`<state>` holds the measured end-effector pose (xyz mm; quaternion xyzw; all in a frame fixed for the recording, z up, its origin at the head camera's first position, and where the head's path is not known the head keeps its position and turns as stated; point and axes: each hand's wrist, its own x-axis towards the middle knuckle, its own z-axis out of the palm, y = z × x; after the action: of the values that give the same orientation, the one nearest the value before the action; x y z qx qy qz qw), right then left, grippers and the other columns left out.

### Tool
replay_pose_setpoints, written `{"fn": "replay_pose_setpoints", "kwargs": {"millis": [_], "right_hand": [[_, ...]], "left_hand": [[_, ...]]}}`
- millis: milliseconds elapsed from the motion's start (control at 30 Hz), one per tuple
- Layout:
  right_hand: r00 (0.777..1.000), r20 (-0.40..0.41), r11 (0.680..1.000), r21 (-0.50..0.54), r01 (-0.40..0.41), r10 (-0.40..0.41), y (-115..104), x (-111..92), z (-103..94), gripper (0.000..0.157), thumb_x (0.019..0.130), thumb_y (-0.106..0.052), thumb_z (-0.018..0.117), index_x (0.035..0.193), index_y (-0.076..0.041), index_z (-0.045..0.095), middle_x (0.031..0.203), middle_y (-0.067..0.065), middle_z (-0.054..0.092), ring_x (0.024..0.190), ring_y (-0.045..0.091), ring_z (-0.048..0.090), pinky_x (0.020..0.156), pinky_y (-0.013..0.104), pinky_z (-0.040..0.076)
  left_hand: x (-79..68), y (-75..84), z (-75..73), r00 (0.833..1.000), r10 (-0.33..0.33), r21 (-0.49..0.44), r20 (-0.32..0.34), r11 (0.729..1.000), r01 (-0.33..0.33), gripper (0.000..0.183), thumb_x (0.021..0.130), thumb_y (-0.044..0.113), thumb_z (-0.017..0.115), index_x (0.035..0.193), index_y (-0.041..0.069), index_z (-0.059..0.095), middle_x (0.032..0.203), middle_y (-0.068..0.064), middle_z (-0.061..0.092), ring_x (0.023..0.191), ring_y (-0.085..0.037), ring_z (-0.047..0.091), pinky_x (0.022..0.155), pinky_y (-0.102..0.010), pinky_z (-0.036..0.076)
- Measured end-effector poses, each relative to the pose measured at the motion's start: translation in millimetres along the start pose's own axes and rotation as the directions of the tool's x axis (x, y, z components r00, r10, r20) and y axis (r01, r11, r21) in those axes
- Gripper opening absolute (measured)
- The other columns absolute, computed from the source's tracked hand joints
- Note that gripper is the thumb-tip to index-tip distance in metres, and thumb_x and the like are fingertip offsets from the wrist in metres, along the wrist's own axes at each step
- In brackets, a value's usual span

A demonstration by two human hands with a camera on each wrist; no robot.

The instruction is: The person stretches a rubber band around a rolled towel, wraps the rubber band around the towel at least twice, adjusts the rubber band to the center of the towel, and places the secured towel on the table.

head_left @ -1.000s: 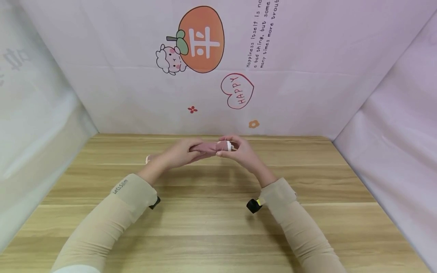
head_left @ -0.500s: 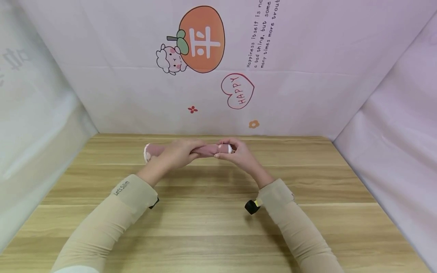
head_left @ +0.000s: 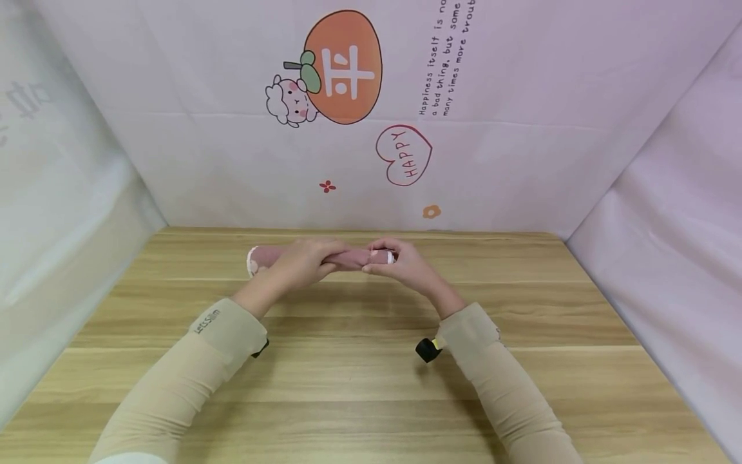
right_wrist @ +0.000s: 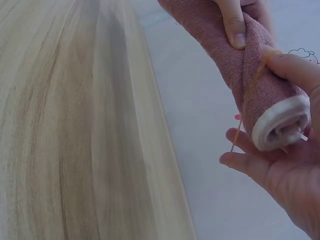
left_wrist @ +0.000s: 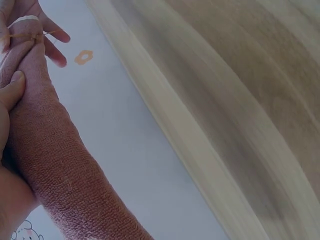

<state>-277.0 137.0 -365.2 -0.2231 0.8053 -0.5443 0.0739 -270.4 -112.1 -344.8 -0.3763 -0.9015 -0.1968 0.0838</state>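
A rolled pink towel (head_left: 352,259) with white edging is held lengthwise across the far part of the table. My left hand (head_left: 301,263) grips the roll around its middle, the thumb lying along the twisted part in the left wrist view. At the right end is my right hand (head_left: 408,265). An orange rubber band (right_wrist: 256,77) crosses the towel near that end in the right wrist view. My right thumb presses the band on the towel, while the fingertips (right_wrist: 228,159) stretch its other side away from the roll. The white spiral end (right_wrist: 282,120) faces the right palm.
The wood-grain table (head_left: 348,374) extends in front of both arms. Behind it stands a white printed backdrop (head_left: 203,161), with white cloth on either side. A small black camera (head_left: 428,350) hangs below the right cuff.
The towel's left end has come into fuller view beyond the left wrist, and its right end has sunk slightly. Both hands keep their hold and have shifted only a little.
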Motion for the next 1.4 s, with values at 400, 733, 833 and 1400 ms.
{"fn": "replay_pose_setpoints", "kwargs": {"millis": [400,733,833,1400], "right_hand": [[0.996,0.091,0.999,0.049,-0.014,0.01,4.5,-0.1,-5.7,0.049,0.093,-0.014,0.073,0.138,0.001,0.06,0.118,0.018,0.062,0.091,0.019,0.058,0.077,0.032,0.053],[0.98,0.196,0.999,0.039,0.024,-0.031,9.0,-5.5,-7.0,0.064,0.093,-0.013,0.075,0.15,-0.004,0.046,0.127,0.017,0.057,0.109,0.028,0.057,0.094,0.047,0.05],[0.973,0.219,0.996,0.065,0.057,-0.07,10.5,-6.4,-4.1,0.069,0.092,-0.006,0.075,0.151,-0.001,0.04,0.134,0.018,0.054,0.121,0.031,0.054,0.099,0.037,0.048],[0.982,0.063,0.969,0.187,0.163,-0.178,13.1,-3.0,1.7,0.061,0.09,0.014,0.068,0.142,0.006,0.039,0.118,0.023,0.064,0.098,0.017,0.065,0.092,0.033,0.054]], "left_hand": [[-3.5,-0.1,2.7,0.992,-0.119,-0.183,0.036,0.975,0.123,0.029,0.101,0.009,0.065,0.128,0.017,0.071,0.127,-0.003,0.07,0.118,-0.024,0.063,0.101,-0.046,0.049],[-5.7,-3.9,-4.9,0.985,-0.156,-0.337,0.077,0.925,0.173,0.032,0.104,0.009,0.061,0.135,0.013,0.067,0.134,-0.008,0.066,0.124,-0.027,0.06,0.104,-0.047,0.048],[-5.2,-5.5,-5.7,0.988,-0.14,-0.347,0.063,0.925,0.153,0.033,0.103,0.008,0.061,0.135,0.011,0.067,0.134,-0.01,0.065,0.126,-0.029,0.059,0.105,-0.048,0.047],[-7.8,-6.0,-9.2,0.96,-0.258,-0.576,0.11,0.771,0.273,0.029,0.106,0.019,0.056,0.133,0.014,0.067,0.129,-0.005,0.066,0.12,-0.024,0.059,0.104,-0.047,0.046]]}}
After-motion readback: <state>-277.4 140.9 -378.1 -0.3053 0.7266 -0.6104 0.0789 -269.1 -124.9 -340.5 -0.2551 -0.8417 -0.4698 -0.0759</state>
